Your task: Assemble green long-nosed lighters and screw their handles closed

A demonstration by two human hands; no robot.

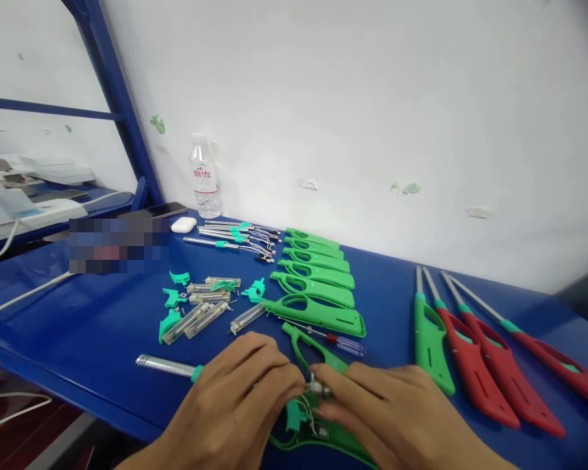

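My right hand (pixel 377 405) pinches a small clear fuel tank (pixel 317 385) by its body; its metal valve end pokes out between the fingers. My left hand (pixel 235 398) has its thumb and fingers pressed together just beside that end, and what they grip is hidden. Below both hands lies an open green lighter shell half (pixel 333 444), with thin white wires and a teal trigger (pixel 293 416) in it. A silver lighter tube (pixel 169 365) sticks out to the left from behind my left hand. Another green shell half (pixel 318 349) lies just beyond my fingers.
Further green shell halves (pixel 318 315) line up behind. Clear fuel tanks (pixel 208 320), teal triggers (pixel 169 324) and wired metal tubes (pixel 210 242) lie left. A screwdriver (pixel 347 344) rests near the shells. One green lighter (pixel 431 346) and three red lighters (pixel 490 385) are right. A bottle (pixel 204 179) stands against the wall.
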